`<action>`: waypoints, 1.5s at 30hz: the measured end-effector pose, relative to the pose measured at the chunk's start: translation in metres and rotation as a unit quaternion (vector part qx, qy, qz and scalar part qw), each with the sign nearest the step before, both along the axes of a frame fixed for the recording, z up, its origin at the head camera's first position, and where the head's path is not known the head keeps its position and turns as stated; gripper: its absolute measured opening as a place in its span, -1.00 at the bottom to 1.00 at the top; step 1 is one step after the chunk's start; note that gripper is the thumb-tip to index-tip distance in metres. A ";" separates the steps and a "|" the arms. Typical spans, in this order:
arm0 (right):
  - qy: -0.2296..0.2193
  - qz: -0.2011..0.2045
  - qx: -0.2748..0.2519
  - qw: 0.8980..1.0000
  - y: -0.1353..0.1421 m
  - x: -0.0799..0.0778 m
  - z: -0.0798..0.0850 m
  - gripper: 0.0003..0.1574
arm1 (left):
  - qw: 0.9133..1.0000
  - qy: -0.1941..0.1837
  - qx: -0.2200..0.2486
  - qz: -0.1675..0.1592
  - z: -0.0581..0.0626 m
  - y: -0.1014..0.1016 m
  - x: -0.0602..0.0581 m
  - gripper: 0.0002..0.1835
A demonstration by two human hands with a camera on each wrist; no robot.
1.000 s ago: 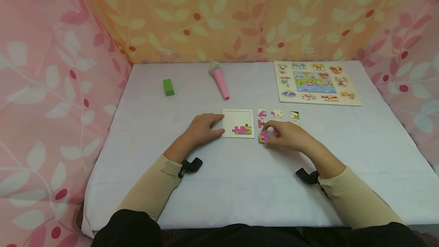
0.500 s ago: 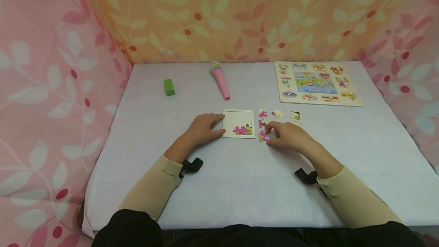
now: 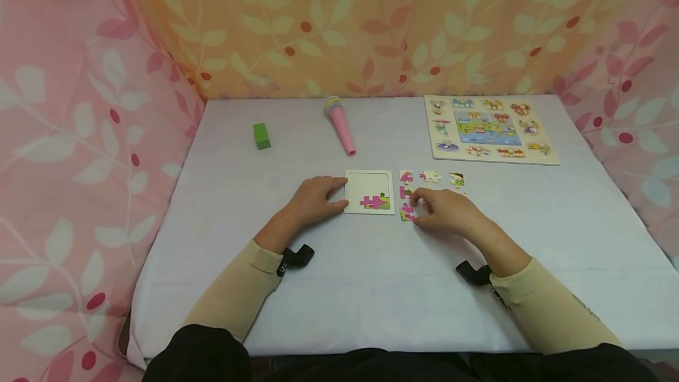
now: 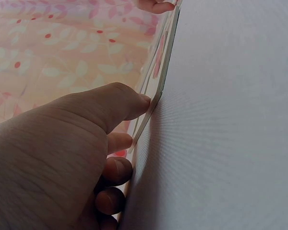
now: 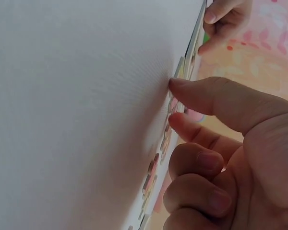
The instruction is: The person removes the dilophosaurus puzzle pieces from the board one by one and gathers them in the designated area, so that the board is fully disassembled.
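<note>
My left hand (image 3: 316, 200) rests thumb and index fingertips on the left border of a small white puzzle tray (image 3: 351, 210). Joined pink and green jigsaw pieces (image 3: 375, 201) lie in the tray's lower right part. Just right of the tray, a pink and green jigsaw piece (image 3: 406, 213) lies on the cloth. My right hand (image 3: 445, 208) hovers low beside that piece, thumb and index spread apart with their tips at its right side. In the right wrist view, the right hand's other fingers (image 5: 197, 191) are curled, and loose pieces (image 5: 151, 175) run along below it.
More loose pieces, such as a white one (image 3: 430, 176) and a brown-green one (image 3: 457, 178), lie behind the right hand, which partly hides some. A pink toy microphone (image 3: 342, 128), a green block (image 3: 261, 135) and a knobbed puzzle board (image 3: 440, 149) sit farther back.
My right hand has shifted slightly right, and its fingers have let go of the pink and green piece, which now lies straighter and shows more. The left hand keeps its place on the tray.
</note>
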State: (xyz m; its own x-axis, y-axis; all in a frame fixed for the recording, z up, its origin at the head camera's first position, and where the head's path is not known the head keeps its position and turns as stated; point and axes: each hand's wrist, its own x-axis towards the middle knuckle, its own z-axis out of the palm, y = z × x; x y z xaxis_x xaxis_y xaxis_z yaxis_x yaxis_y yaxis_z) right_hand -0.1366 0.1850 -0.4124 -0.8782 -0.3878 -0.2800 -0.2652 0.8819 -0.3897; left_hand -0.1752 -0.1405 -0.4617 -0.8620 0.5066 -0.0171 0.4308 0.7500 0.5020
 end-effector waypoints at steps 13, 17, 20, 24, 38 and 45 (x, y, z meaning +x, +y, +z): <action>0.000 -0.009 0.013 1.000 -0.002 0.001 0.002 -0.67 | 1.000 0.006 -0.001 -0.003 0.000 0.000 0.000 -0.36; -0.002 -0.005 0.019 1.000 -0.001 0.001 0.005 -0.64 | 1.000 0.008 0.001 -0.002 -0.001 0.000 0.000 -0.37; 0.006 -0.005 0.018 1.000 0.000 0.000 0.011 -0.61 | 1.000 0.007 0.001 0.001 -0.001 0.000 0.001 -0.37; 0.022 -0.012 0.015 1.000 0.001 -0.004 0.020 -0.59 | 1.000 0.006 0.000 0.003 -0.002 0.000 0.001 -0.37; 0.033 -0.001 0.014 0.999 -0.022 -0.023 0.054 -0.49 | 1.000 0.002 -0.001 0.004 0.000 0.000 0.001 -0.37; 0.029 0.022 0.021 0.999 -0.046 -0.031 0.054 -0.50 | 1.000 0.008 0.003 -0.003 0.000 0.000 -0.001 -0.38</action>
State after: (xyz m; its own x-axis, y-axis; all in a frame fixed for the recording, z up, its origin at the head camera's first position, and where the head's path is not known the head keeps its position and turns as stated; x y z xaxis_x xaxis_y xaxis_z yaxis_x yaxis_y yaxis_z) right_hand -0.1675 0.1389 -0.3581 -0.8764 -0.4146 -0.2452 -0.3247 0.8845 -0.3351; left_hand -0.1757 -0.1408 -0.4619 -0.8594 0.5113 -0.0008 0.4427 0.7450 0.4990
